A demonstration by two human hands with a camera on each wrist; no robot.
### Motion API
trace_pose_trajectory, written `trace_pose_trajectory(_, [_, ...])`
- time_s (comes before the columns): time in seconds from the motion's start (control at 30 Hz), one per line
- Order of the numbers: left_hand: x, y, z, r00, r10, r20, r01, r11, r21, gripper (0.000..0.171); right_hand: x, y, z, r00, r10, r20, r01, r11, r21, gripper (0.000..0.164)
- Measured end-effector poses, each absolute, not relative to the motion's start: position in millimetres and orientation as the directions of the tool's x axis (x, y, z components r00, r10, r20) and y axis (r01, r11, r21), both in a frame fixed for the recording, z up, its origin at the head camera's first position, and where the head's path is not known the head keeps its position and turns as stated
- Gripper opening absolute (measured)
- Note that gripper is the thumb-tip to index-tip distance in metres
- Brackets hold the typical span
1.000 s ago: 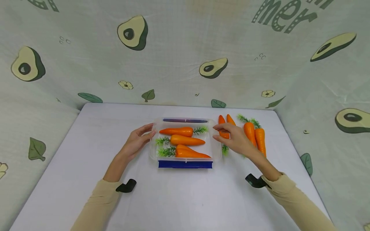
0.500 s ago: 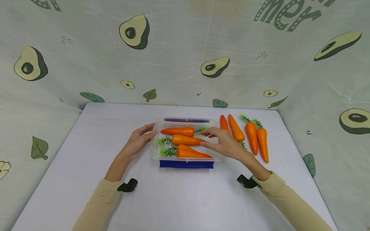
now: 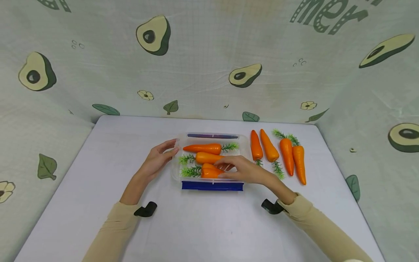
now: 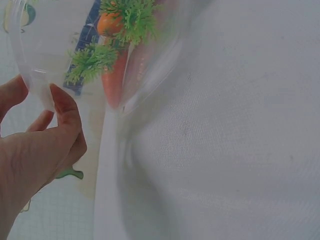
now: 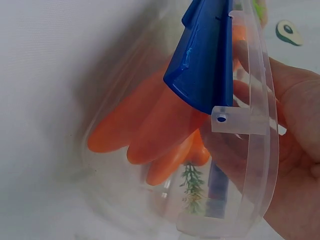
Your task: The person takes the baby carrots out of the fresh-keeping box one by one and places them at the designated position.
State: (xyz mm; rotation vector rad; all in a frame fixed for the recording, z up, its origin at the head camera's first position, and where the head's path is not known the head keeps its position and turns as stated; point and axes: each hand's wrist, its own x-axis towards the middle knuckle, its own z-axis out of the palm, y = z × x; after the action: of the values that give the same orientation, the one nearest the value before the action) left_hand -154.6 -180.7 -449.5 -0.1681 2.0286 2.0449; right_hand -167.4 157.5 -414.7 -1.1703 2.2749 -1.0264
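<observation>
A clear plastic food container (image 3: 245, 142) with blue clip flaps lies in the middle of the table, several toy carrots inside. My left hand (image 3: 156, 160) pinches its left rim between thumb and fingers; the left wrist view shows this hand (image 4: 45, 135) on the clear edge. Reaching over the right side, my right hand (image 3: 243, 169) has its thumb and fingers curled round a carrot (image 3: 209, 171) in the front row, covering its tip. Behind that lie a middle carrot (image 3: 206, 157) and a back carrot (image 3: 204, 148). The right wrist view shows the container wall before the hand (image 5: 295, 145).
To the right of the container, several more carrots lie on the white table (image 3: 196, 225), among them an orange carrot (image 3: 269, 146) and a far right carrot (image 3: 299, 163). A cloth with avocado prints (image 3: 196, 54) hangs behind and at the sides.
My right hand has moved left and down from beside the container to the front carrot inside it. The loose carrots at right are uncovered. The left hand stays on the rim.
</observation>
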Motion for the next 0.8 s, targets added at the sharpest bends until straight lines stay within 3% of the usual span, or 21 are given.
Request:
trace_pose_trajectory(0.23, [-155, -178, -451, -0.961, 0.102, -0.256, -0.257, -0.002, 0.966, 0.060, -170, 159, -412, -0.518, -0.855, -0.032, -0.567, 0.371, -0.735, 0.036])
trace_pose_trajectory(0.47, [-155, -177, -451, -0.960, 0.108, -0.259, -0.261, -0.006, 0.965, 0.060, -170, 159, -407, -0.500, -0.864, -0.062, -0.580, 0.388, -0.716, 0.037])
trace_pose_trajectory(0.8, [-155, -181, -451, -0.964, 0.104, -0.246, -0.248, -0.001, 0.969, 0.060, -172, 162, -389, -0.637, -0.771, 0.002, -0.522, 0.430, -0.737, 0.043])
